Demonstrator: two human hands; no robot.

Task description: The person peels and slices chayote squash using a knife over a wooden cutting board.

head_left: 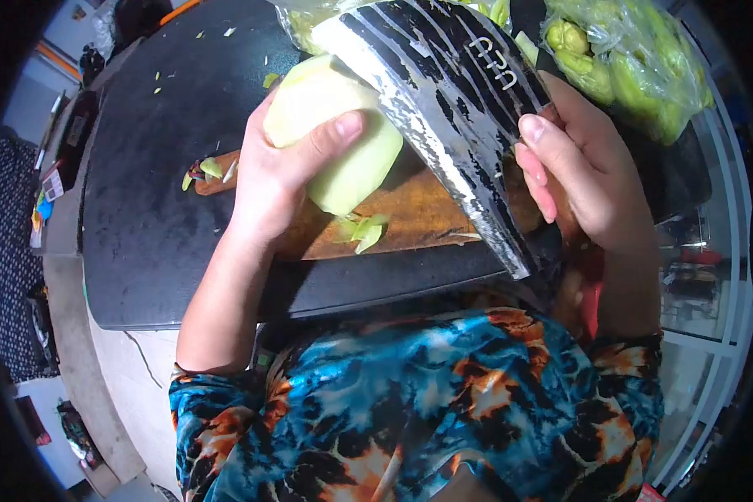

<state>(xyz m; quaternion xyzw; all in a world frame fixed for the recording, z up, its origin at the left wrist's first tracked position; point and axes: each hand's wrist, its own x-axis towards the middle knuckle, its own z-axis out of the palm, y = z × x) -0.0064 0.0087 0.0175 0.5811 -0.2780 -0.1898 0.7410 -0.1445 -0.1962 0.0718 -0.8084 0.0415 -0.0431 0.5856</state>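
Note:
A large, pale green peeled fruit or vegetable is gripped in my left hand, with the thumb across its front. My right hand holds a wide cleaver near its right end; the handle is mostly hidden by the hand. The blade is dark with worn silver patches, and its bright edge slants down beside the pale piece. Below both lies a wooden cutting board with thin green peelings on it.
A black table carries the board and scattered scraps. Clear plastic bags of green produce lie at the back right. More scraps rest at the board's left end. A glass-and-white-frame unit stands at the right.

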